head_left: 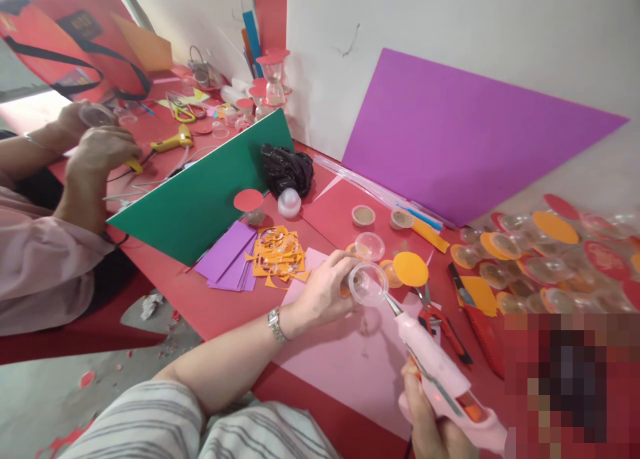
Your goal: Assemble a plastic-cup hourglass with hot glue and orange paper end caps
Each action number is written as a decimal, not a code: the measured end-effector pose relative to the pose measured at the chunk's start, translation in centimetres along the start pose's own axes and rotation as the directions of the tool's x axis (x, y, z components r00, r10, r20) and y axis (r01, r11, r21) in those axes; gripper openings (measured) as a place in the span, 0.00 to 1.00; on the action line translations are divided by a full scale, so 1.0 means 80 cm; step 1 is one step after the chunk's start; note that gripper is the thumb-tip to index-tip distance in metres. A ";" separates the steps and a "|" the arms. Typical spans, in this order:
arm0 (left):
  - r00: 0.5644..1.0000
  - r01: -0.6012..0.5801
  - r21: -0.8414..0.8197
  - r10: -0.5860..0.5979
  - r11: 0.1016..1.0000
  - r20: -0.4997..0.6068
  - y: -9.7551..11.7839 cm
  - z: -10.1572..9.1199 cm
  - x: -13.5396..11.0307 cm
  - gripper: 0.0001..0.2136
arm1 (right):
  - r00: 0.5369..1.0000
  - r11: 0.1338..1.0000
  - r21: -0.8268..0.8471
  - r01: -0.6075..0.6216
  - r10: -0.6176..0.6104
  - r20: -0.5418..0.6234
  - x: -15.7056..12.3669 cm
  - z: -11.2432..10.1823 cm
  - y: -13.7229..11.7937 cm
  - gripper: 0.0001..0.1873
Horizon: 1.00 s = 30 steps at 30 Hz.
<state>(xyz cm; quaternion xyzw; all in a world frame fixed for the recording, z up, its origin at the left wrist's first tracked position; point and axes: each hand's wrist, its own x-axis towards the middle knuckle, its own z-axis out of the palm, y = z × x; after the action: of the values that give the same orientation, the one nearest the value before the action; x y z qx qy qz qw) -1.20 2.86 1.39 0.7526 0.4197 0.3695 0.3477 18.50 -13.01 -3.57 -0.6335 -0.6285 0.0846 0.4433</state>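
Note:
My left hand point(325, 295), with a watch on its wrist, is closed around a see-through plastic cup point(369, 284) whose round rim faces up and toward me. My right hand point(425, 415) grips a pink hot glue gun point(435, 352). The gun's metal nozzle is at the cup's right rim; whether it touches cannot be made out. Just behind the cup are a loose see-through lid point(369, 246) and an orange paper disc point(411, 269) on a small cup. A pink sheet point(345, 365) lies beneath my hands.
Red-handled pliers point(447, 332) and a red utility knife point(483, 332) lie right. Several cups with discs point(550, 265) are heaped beyond. Orange scraps point(280, 255) and purple cards point(227, 259) lie left, before a green board point(210, 192). Past it, a co-worker's hands point(103, 145) hold a cup.

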 end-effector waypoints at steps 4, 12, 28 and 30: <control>1.000 -0.002 0.009 0.002 1.000 0.008 0.002 0.000 0.000 0.17 | 0.999 1.000 -0.013 0.004 -0.005 -0.033 0.000 0.000 0.002 0.15; 0.999 -0.039 -0.024 0.039 0.999 0.006 0.003 -0.001 -0.001 0.15 | 0.998 0.997 -0.042 0.066 -0.066 -0.015 -0.004 0.000 0.011 0.16; 0.999 -0.024 0.010 0.024 1.000 -0.046 -0.007 0.002 -0.001 0.21 | 0.998 0.979 -0.197 0.061 -0.061 0.007 -0.008 -0.003 0.011 0.15; 0.998 -0.035 0.012 0.036 0.999 -0.058 -0.008 0.002 -0.001 0.20 | 0.998 0.977 -0.204 0.062 -0.062 0.005 -0.009 -0.003 0.010 0.15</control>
<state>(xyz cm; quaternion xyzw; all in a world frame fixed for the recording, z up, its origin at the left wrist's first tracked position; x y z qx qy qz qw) -1.34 3.00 0.74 0.7508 0.4181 0.3951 0.3246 19.11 -13.58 -4.30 -0.6558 -0.6530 0.0054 0.3788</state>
